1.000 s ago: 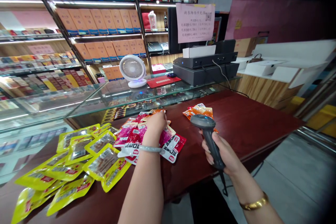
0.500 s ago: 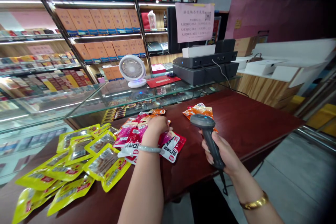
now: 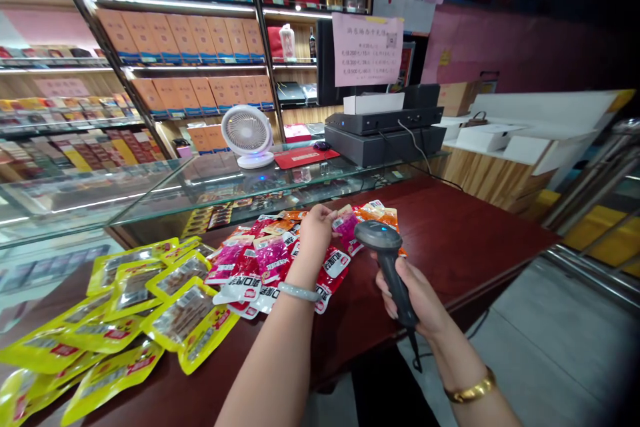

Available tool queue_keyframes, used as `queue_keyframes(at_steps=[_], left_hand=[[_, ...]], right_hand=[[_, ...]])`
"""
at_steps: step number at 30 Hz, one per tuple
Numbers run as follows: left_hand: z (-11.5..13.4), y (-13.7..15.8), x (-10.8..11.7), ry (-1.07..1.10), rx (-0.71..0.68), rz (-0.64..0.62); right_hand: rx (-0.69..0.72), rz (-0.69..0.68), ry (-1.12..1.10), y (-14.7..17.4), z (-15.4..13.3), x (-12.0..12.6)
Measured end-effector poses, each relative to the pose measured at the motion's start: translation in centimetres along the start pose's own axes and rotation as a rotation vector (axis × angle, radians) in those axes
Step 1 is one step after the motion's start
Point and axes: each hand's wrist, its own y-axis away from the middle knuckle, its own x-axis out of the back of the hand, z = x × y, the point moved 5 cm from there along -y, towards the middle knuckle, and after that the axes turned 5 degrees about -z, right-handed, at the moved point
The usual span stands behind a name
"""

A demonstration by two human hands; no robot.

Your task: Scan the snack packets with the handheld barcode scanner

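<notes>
My right hand (image 3: 413, 297) is wrapped around the handle of a dark grey barcode scanner (image 3: 393, 267), its head tilted over the table. My left hand (image 3: 319, 230), with a pale bangle at the wrist, pinches the edge of a pink-and-red snack packet (image 3: 347, 228) just left of the scanner head. Orange snack packets (image 3: 383, 213) lie behind the scanner, partly hidden by it. Beneath and left of my left forearm spreads a heap of red, pink and white snack packets (image 3: 273, 257). Farther left are several yellow snack packets (image 3: 183, 317), overlapping one another.
The dark red wooden table (image 3: 475, 220) borders a glass display counter (image 3: 200, 190) carrying a white fan (image 3: 247, 130), a red mat (image 3: 306, 155) and a black cash drawer (image 3: 385, 140). Boxed goods fill the shelves behind. Metal rails (image 3: 600, 207) stand at the right.
My left hand has moved right from the red and pink heap, bringing a pink packet toward the scanner. The scanner stays in my right hand. The whole view has shifted slightly.
</notes>
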Motion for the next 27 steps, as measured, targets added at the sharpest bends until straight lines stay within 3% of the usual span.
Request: queue_keyframes(at_steps=[7, 10, 15, 17, 24, 27], left_hand=[[0.2, 0.2, -0.5, -0.074, -0.133, 0.022], [-0.3, 0.0, -0.5, -0.067, -0.111, 0.021], [-0.4, -0.1, 0.4, -0.385, -0.098, 0.020], [-0.5, -0.1, 0.5, -0.417, -0.095, 0.008], [-0.8, -0.3, -1.0, -0.123, -0.079, -0.098], [-1.0, -0.4, -1.0, 0.042, -0.023, -0.081]], right_hand=[[-0.010, -0.011, 0.008, -0.1, 0.0, -0.2], [-0.018, -0.006, 0.007, 0.0, 0.0, -0.1], [-0.020, -0.010, 0.002, 0.1, 0.3, 0.2], [-0.017, -0.019, 0.002, 0.1, 0.3, 0.2], [-0.017, -0.061, 0.044, 0.0, 0.2, -0.1], [-0.007, -0.064, 0.035, 0.1, 0.1, -0.1]])
